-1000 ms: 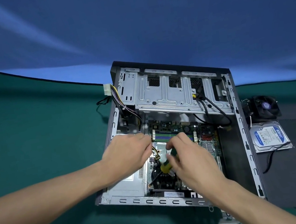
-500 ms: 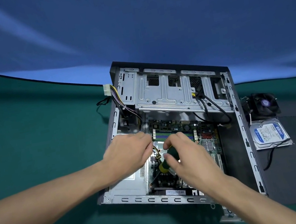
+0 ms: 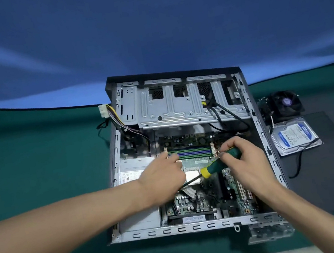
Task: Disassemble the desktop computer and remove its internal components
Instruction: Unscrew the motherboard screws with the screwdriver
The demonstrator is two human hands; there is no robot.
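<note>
An open desktop case (image 3: 178,230) lies flat on a green cloth, its motherboard (image 3: 207,205) exposed. My right hand (image 3: 245,157) grips a screwdriver (image 3: 222,163) by its green and yellow handle, right of the memory slots (image 3: 192,152). The dark shaft slants down-left across the pale square CPU (image 3: 192,176), and its tip is hidden under my left hand (image 3: 161,179). That hand lies over the board's left side, fingers stretched toward the left end of the slots, with nothing seen in it.
A grey power supply (image 3: 129,173) fills the case's left side, and a metal drive cage (image 3: 172,108) with black cables spans the back. Right of the case lie a cooler fan (image 3: 285,103) and a hard drive (image 3: 294,134). A loose white connector (image 3: 102,111) hangs at the left.
My right hand has swung up and right with the screwdriver, so its handle now shows in full. My left hand's fingers have straightened and shifted slightly toward the memory slots.
</note>
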